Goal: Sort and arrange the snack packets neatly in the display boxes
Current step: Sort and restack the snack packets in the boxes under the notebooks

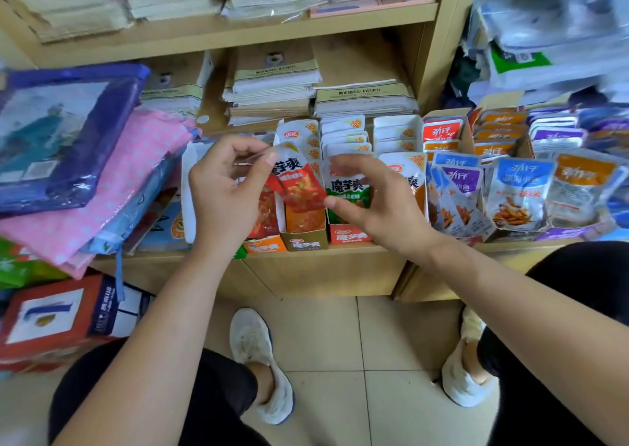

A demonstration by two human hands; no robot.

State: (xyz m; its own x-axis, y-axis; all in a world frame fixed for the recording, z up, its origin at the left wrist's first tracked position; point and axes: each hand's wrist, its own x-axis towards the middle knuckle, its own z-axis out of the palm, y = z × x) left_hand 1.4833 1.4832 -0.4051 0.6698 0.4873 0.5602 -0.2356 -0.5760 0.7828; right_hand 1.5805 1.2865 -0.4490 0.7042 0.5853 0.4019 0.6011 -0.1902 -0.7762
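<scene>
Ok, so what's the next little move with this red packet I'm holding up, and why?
Probably lower the red packet into the row of red packets beside your left hand. That hand pinches its top corner, it hangs tilted above the boxes, and your right hand is open beside it.

Shelf unit: light wooden boards (204,34) stood right in front of me.
Upper shelf: stacks of paper goods (170,0), partly blurred.
Middle shelf: piles of notebooks (272,85) lay flat, side by side.
My left: a blue plastic pouch (68,132) rested on a pink dotted bag (136,173).
Lower left: a red and blue box (58,319).
My right: plastic-wrapped packs (551,37), blurred.
Below me: pale tiled floor (323,343) under my white shoes (258,360).
</scene>
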